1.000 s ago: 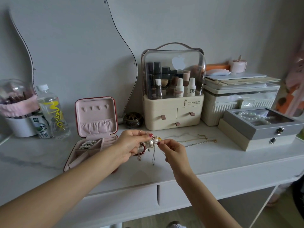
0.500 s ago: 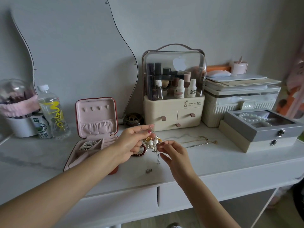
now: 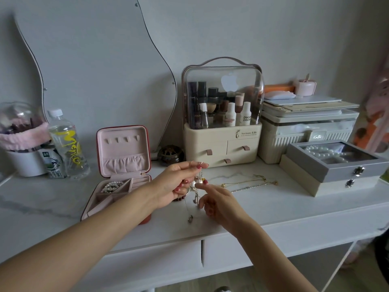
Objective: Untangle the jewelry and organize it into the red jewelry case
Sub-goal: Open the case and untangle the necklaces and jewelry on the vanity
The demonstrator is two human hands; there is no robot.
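Left hand: the left hand [image 3: 175, 183], at the centre of the frame, is raised above the tabletop with its fingers pinched on the top of the tangled jewelry [image 3: 197, 186]
Right hand: the right hand [image 3: 219, 202], just right of and below the left, pinches the same tangle with thumb and forefinger near a white pearl bead
Tangled jewelry: a cluster of pearl beads, gold bits and thin chains held between both hands at mid-frame; strands hang down from it, and a dark red bead bracelet [image 3: 182, 198] shows under the left palm
Dangling chain: a thin chain with a small metal pendant [image 3: 190, 219] hangs from the tangle; whether its end touches the tabletop cannot be told
Loose necklaces: gold and silver chains [image 3: 250, 184] lie on the white tabletop [image 3: 273, 207] right of the hands, apart from the tangle
Red jewelry case: the red jewelry case [image 3: 122, 171] stands open at centre left, pink lining showing, lid upright; a pearl bracelet [image 3: 112, 186] lies in its rear left compartment
Behind the hands: a cream cosmetics organiser [image 3: 222, 114] with a clear dome and drawers
Lower right: a grey glass-topped box [image 3: 336, 163] holding pearls sits on a cream box
Far left: a clear water bottle [image 3: 67, 144] beside a white tub
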